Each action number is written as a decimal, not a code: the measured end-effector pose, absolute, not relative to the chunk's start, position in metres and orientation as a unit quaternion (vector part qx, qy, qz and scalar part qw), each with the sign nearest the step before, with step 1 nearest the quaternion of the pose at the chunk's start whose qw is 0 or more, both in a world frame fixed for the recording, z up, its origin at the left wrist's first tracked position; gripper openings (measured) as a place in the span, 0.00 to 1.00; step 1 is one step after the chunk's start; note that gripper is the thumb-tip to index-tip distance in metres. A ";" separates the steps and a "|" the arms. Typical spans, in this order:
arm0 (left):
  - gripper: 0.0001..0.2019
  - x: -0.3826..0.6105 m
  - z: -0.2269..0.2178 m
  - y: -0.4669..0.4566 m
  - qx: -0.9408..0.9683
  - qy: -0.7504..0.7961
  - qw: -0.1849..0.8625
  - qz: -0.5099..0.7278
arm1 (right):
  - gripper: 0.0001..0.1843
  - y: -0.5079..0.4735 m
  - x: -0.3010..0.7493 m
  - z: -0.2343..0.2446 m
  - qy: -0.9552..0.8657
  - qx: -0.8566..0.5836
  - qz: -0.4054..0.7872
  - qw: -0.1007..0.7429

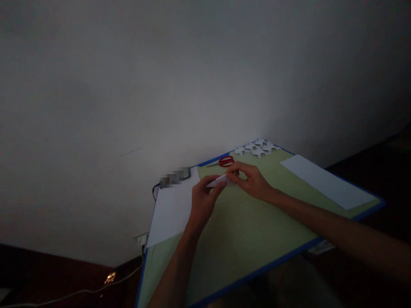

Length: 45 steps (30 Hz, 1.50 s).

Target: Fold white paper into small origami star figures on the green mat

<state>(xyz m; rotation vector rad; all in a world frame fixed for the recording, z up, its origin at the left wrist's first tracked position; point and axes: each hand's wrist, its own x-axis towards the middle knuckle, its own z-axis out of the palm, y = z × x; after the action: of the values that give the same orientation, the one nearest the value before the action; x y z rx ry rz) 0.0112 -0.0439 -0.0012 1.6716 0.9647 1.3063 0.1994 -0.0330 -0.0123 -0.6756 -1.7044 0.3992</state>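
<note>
I pinch the small white folded paper piece (220, 181) between thumb and fingertips of both hands. My left hand (203, 201) grips the end farther from the red-handled metal scissors (226, 161), my right hand (253, 179) the end nearer them. The piece sits just in front of the scissors, low over the pale green desk top (244, 231). In my judgement, a clean crease requires aligned edges first, then fingertip pressure from centre outward.

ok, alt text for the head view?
The left hand and right hand pinch a small folded white paper over a green, blue-edged table. Red scissors lie just beyond, a cluster of folded white pieces sits at the far corner, with a left sheet and a right sheet of white paper.
</note>
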 end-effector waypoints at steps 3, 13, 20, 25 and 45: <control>0.12 0.012 -0.001 -0.044 0.652 0.397 0.382 0.520 | 0.06 -0.033 0.197 -0.013 -0.733 -0.293 0.177 0.588; 0.10 0.011 -0.003 -0.043 0.658 0.416 0.340 0.527 | 0.09 -0.037 0.193 -0.011 -0.728 -0.309 0.188 0.582; 0.21 0.013 -0.005 -0.042 0.627 0.410 0.392 0.534 | 0.10 -0.032 0.193 -0.016 -0.696 -0.343 0.213 0.593; 0.17 0.016 -0.006 -0.044 0.616 0.404 0.436 0.517 | 0.10 -0.030 0.192 -0.017 -0.660 -0.347 0.251 0.617; 0.14 0.013 -0.008 -0.043 0.632 0.433 0.409 0.495 | 0.11 -0.027 0.191 -0.015 -0.621 -0.350 0.293 0.637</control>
<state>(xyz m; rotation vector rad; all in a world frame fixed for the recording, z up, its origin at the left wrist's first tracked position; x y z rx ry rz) 0.0134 -0.0430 -0.0083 1.5920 1.0902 1.2479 0.1912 -0.0267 -0.0155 -0.7993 -1.4181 0.6680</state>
